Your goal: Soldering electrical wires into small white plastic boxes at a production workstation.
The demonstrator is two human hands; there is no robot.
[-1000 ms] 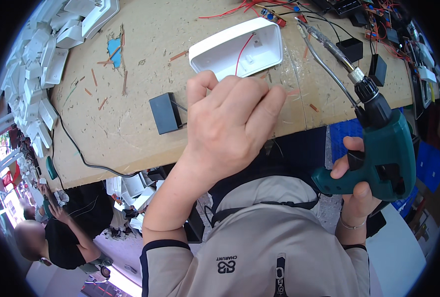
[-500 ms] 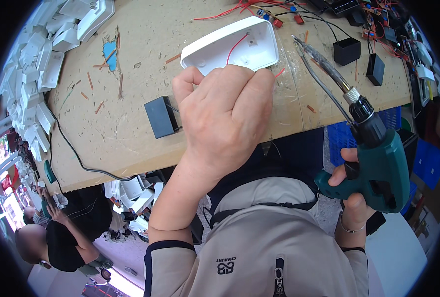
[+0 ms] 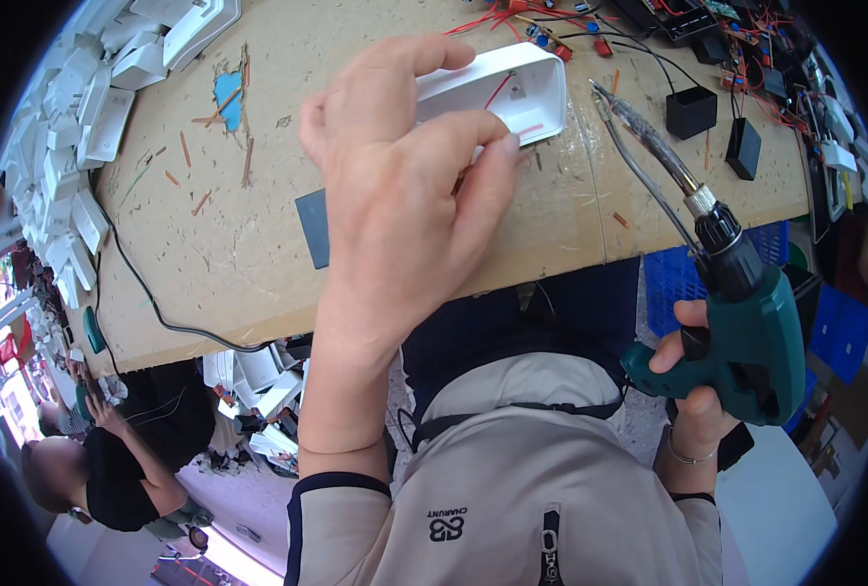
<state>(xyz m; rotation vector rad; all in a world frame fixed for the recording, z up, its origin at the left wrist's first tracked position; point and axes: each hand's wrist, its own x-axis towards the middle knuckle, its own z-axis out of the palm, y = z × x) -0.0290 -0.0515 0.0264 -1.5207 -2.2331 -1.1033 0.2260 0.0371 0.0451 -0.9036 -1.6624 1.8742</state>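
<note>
My left hand (image 3: 395,176) is over a white plastic housing (image 3: 549,98), its back toward me. Thumb and index finger are pinched together with a thin red wire (image 3: 530,129) at their tips, while another finger stretches over the housing's far rim. The wire also shows inside the housing (image 3: 497,90); its middle is hidden by the hand. A black box (image 3: 311,230) lies partly covered by the same hand. In my right hand (image 3: 686,342) is a green soldering gun (image 3: 771,337), its long metal tip pointing up over the table.
White housings (image 3: 107,127) are heaped at the left. Red wires, small circuit parts and black boxes (image 3: 692,112) lie at the back right. A black cable (image 3: 161,317) runs along the table's left. Another person (image 3: 126,474) sits at lower left. Blue crates (image 3: 673,283) stand below the table.
My left hand has shifted left and away from me, its fingers spreading over the housing. More of the black box is covered. The soldering gun has hardly moved.
</note>
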